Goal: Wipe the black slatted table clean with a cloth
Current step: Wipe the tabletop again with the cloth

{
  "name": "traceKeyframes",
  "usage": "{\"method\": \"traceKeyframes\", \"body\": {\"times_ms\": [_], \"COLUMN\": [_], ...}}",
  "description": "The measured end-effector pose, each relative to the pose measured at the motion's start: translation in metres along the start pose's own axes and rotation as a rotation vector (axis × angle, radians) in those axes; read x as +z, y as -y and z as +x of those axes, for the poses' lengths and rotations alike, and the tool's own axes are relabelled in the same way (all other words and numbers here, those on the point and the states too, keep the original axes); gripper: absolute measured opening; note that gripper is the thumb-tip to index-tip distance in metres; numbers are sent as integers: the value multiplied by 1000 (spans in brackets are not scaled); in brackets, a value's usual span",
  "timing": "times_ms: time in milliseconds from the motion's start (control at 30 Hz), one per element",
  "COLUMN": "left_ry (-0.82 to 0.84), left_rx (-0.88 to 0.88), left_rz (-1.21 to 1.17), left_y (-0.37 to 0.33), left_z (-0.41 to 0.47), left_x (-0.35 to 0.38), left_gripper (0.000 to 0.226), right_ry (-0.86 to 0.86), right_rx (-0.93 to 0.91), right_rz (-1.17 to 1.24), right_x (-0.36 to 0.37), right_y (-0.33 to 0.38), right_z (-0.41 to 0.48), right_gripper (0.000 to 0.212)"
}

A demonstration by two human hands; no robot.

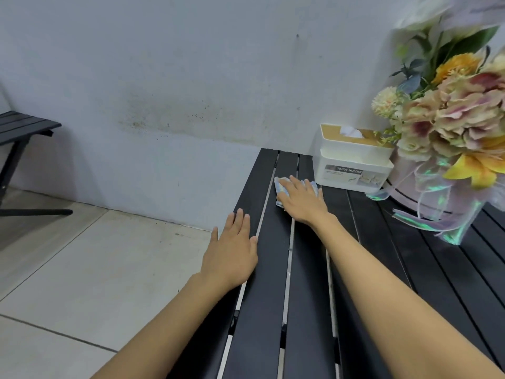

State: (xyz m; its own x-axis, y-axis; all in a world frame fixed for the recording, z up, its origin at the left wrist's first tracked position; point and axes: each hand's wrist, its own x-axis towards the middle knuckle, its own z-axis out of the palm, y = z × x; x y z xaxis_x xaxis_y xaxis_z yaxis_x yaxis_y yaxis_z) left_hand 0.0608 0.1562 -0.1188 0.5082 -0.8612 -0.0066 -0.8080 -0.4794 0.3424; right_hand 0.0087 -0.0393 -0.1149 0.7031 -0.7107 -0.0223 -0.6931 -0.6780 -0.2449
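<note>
One pale blue-white cloth (279, 184) lies on the black slatted tabletop (262, 296) near one white tissue-holder box (352, 165) and one flower bouquet (451, 119). The right hand (303, 201) presses it flat-fingered; the left hand (232, 253) rests flat, holding nothing, on the left edge.

Pale grey-white wall (164, 64) across the far side, dark specks and a dingy smudged patch low near the middle. Floor (95, 269) of large light tiles with thin dark grout lines. Far left: black slatted stand (24, 127) on angled black legs. Soft, even light.
</note>
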Motion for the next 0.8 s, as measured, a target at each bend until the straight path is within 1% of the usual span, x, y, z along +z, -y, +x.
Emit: {"method": "traceKeyframes", "body": {"times_ms": [67, 133, 200, 233, 300, 333, 400, 533, 567, 667, 733, 800], "left_ry": [-3, -2, -48, -70, -52, -86, -116, -166, -145, -145, -147, -144], "left_rx": [17, 3, -29, -22, -71, -71, -60, -47, -61, -43, -46, -45], "left_rz": [-7, -27, -22, 36, 79, 108, 128, 89, 81, 53, 32, 44], "left_y": [7, 13, 18, 18, 17, 17, 17, 16, 14, 14, 16, 17], "left_z": [-46, -88, -113, -118, -120, -120, -119, -119, -120, -119, -119, -118], "left_x": [-3, -4, 5, 11, 16, 18, 21, 18, 15, 15, 14, 14], "left_gripper": [54, 60, 72, 75, 67, 65, 62, 58, 60, 77, 80, 81], "right_ry": [27, 65, 119, 135, 147, 157, 158, 139, 137, 118, 95, 72], "right_rx": [-35, -116, -272, -371, -507, -533, -545, -543, -522, -439, -360, -295], "right_rz": [50, 73, 74, 64, 82, 88, 81, 44, 46, 26, 50, 74], "right_x": [-1, 0, 5, 6, 12, 14, 15, 13, 14, 16, 18, 21], "right_y": [4, 14, 23, 28, 36, 37, 38, 50, 53, 65, 73, 77], "right_z": [-18, -55, -109, -140, -195, -207, -207, -160, -143, -83, -52, -39], "right_gripper": [49, 49, 51, 55, 61, 59, 54, 52, 49, 45, 43, 44]}}
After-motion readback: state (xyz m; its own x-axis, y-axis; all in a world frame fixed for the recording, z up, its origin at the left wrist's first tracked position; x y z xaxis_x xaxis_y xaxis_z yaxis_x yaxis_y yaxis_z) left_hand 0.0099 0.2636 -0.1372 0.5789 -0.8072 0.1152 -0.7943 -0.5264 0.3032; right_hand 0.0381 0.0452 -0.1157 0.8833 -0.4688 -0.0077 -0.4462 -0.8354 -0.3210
